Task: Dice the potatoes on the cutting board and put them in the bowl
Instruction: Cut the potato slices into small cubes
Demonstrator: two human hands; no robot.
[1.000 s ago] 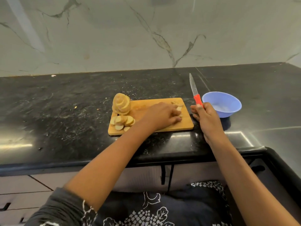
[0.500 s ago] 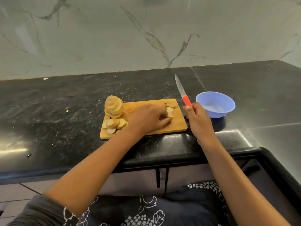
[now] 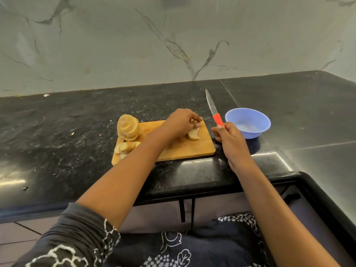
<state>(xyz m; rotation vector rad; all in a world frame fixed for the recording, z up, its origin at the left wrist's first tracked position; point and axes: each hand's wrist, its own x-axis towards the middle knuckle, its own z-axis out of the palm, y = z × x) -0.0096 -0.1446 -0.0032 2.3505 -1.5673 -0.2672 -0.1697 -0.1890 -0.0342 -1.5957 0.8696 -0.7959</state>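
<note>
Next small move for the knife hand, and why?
Probably swing the knife over the cutting board and lower it onto the potato slices. The right hand holds it raised, off the board beside the bowl, while the left hand holds those slices, not yet diced.

L hand (image 3: 180, 123): slice (image 3: 194, 135); R hand (image 3: 230, 137): knife (image 3: 213, 109)

Sliced potatoes (image 3: 128, 128) on wooden cutting board (image 3: 185, 149), blue bowl (image 3: 248, 122) beside
</note>
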